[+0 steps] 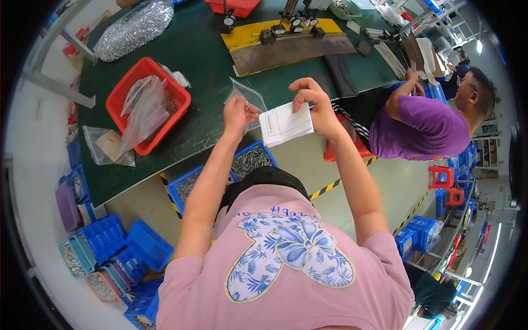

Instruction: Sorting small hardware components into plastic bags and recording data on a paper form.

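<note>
A red basket (147,104) of clear bags sits on the green table (209,55) at your left. Your left hand (237,114) pinches a clear plastic bag (247,98); just beside it, your right hand (314,104) grips a folded white paper (285,124).

1. Beyond your grip stretches a dark green bench (209,60), with a red basket (147,104) to its left.
2. Below your grip, the pale floor (401,181) carries a yellow-black striped line (330,187).
3. Blue crates (132,242) sit down to the left.
4. Bright lamps (479,47) glare far right.
</note>
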The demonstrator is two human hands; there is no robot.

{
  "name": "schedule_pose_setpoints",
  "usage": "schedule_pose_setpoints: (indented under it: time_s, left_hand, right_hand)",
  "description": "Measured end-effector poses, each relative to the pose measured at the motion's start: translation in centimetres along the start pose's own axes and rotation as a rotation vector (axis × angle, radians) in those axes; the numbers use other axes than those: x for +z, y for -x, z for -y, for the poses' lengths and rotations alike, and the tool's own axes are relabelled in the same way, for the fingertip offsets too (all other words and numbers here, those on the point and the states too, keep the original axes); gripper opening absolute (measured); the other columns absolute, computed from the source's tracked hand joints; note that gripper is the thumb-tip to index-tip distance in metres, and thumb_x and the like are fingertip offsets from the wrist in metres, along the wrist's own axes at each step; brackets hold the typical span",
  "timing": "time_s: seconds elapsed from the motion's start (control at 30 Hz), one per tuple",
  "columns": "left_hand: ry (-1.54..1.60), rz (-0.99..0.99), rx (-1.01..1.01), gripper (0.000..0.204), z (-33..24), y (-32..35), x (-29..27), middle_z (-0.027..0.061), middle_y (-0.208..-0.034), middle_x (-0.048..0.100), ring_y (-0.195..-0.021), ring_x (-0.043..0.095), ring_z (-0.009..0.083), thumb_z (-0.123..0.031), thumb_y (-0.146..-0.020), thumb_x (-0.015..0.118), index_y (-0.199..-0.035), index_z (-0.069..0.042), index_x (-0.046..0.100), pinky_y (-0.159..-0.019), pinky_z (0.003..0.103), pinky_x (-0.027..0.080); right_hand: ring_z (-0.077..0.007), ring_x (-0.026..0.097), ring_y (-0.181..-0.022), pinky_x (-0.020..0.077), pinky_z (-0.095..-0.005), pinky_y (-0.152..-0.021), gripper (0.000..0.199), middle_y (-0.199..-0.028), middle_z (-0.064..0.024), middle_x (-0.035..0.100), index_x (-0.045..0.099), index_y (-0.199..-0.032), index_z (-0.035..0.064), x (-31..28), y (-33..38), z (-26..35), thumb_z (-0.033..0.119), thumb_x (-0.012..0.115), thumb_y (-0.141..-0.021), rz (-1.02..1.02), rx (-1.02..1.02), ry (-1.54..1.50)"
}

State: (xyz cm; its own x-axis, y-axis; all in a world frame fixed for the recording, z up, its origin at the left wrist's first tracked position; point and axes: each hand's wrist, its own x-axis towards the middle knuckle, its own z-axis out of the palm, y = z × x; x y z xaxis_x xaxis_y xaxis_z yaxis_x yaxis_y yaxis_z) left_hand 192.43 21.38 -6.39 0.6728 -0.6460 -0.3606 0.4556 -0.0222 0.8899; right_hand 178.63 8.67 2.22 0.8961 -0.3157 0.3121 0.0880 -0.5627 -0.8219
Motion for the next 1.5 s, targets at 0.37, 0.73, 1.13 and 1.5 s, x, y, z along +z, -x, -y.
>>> schedule_pose_setpoints:
  time_s: [0.37, 0.73, 1.13, 1.5]
  left_hand:
    - [0.031, -0.052, 0.002, 0.025, 1.8, 0.3, 1.4, 0.0124, -0.068, 0.056, -0.053, 0.054, 0.0201, -0.021, -0.086, 0.039, -0.073, -0.001, 0.045, -0.048, 0.032, 0.043]
    - [-0.498, -0.402, 0.393, 0.026, 2.0, 2.2, 2.5, 0.0156, -0.062, 0.053, -0.056, 0.051, 0.0317, -0.022, -0.082, 0.046, -0.069, -0.001, 0.048, -0.052, 0.038, 0.038]
    - [-0.645, -0.279, 0.512, 0.020, 1.9, 3.4, 1.6, 0.0142, -0.075, 0.049, -0.072, 0.049, 0.0351, -0.018, -0.079, 0.046, -0.067, -0.002, 0.047, -0.059, 0.043, 0.038]
    - [-0.604, -0.205, 0.619, 0.018, 1.1, 3.8, 2.4, 0.0167, -0.079, 0.049, -0.074, 0.049, 0.0370, -0.016, -0.080, 0.044, -0.072, -0.001, 0.047, -0.062, 0.044, 0.039]
  right_hand:
    - [-0.0187, 0.056, -0.075, 0.0439, -0.0259, -0.063, 0.013, -0.078, -0.0079, 0.058, 0.053, -0.066, 0.0029, 1.8, 0.7, -0.8, -0.008, 0.057, -0.059, -0.089, -0.043, 0.106]
    - [-0.0112, 0.053, -0.076, 0.0447, -0.0241, -0.063, 0.030, -0.084, -0.0056, 0.057, 0.050, -0.104, -0.0025, 3.6, 3.4, 0.8, 0.004, 0.056, -0.075, -0.071, 0.372, -0.125]
    - [-0.0326, 0.057, -0.065, 0.0456, -0.0403, -0.059, 0.022, -0.070, -0.0152, 0.058, 0.060, -0.086, 0.0108, 6.0, -1.1, 0.8, 0.008, 0.052, -0.065, 0.212, 0.153, 0.718]
    - [-0.0212, 0.056, -0.078, 0.0449, -0.0350, -0.065, 0.027, -0.086, -0.0088, 0.058, 0.052, -0.098, 0.0120, 8.8, -1.7, -10.1, 0.032, 0.045, -0.081, 0.449, 0.521, -0.241]
